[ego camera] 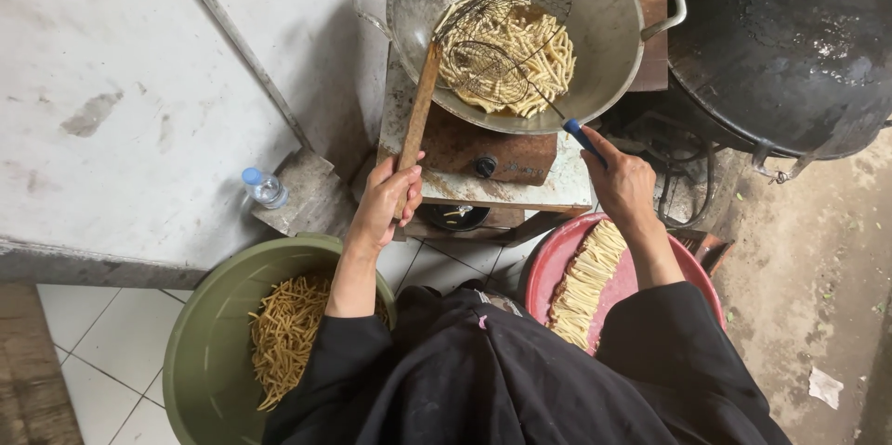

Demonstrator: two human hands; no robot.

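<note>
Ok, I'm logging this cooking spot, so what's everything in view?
wok: one, silver, on the stove
frying sticks: many, pale yellow, in the wok
wire skimmers: two, in the wok
stove: one, rusty, centre
black wok: one, upper right
green basin: one, holding fried sticks, lower left
red basin: one, holding pale raw sticks
bottle: one, clear, blue cap, left
left hand: on wooden handle
right hand: on blue handle
</note>
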